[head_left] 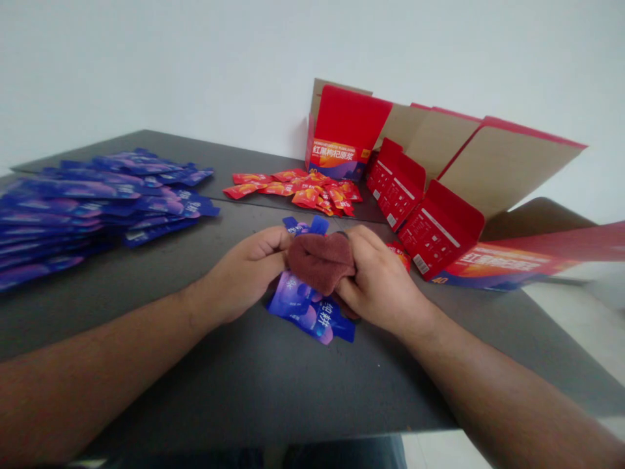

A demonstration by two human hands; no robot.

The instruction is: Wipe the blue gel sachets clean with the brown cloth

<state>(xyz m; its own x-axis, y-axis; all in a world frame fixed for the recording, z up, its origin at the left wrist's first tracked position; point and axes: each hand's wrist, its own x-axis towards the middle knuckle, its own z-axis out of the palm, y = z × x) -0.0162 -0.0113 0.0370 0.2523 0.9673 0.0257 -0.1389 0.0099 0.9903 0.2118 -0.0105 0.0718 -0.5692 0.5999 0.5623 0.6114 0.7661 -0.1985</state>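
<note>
A brown cloth [322, 260] is bunched between my two hands at the middle of the view. My left hand [256, 267] pinches its left side, thumb and fingers pressed together. The fingers of my right hand [378, 277] are closed round the cloth's right side. Under the cloth and my hands lie a few blue-purple sachets [305, 309] on the dark table [273, 391]; their middle parts are hidden. Whether either hand also grips a sachet does not show.
A large pile of blue sachets [97, 202] covers the table's left side. Red sachets [303, 187] lie heaped at the back, before an upright red box [342, 133]. More open red boxes [439, 228] with raised flaps stand at the right, near some red sachets partly behind my right hand.
</note>
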